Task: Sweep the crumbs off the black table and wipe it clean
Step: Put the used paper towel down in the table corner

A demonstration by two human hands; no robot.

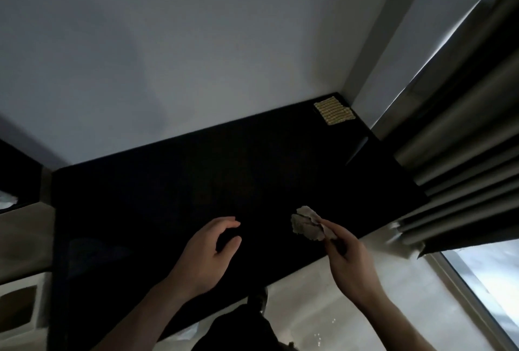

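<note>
The black table (174, 182) fills the middle of the head view, set against a white wall. My right hand (348, 260) hovers over its near right part and pinches a crumpled pale tissue (306, 224) between fingers and thumb. My left hand (207, 255) is over the near middle of the table, fingers curved and apart, holding nothing. The surface is too dark to make out crumbs.
A small yellow woven mat (334, 111) lies in the far right corner of the table. Grey curtains (460, 131) hang along the right side beside a window (488, 280). Pale floor (323, 303) shows below the table's near edge, with a few specks on it.
</note>
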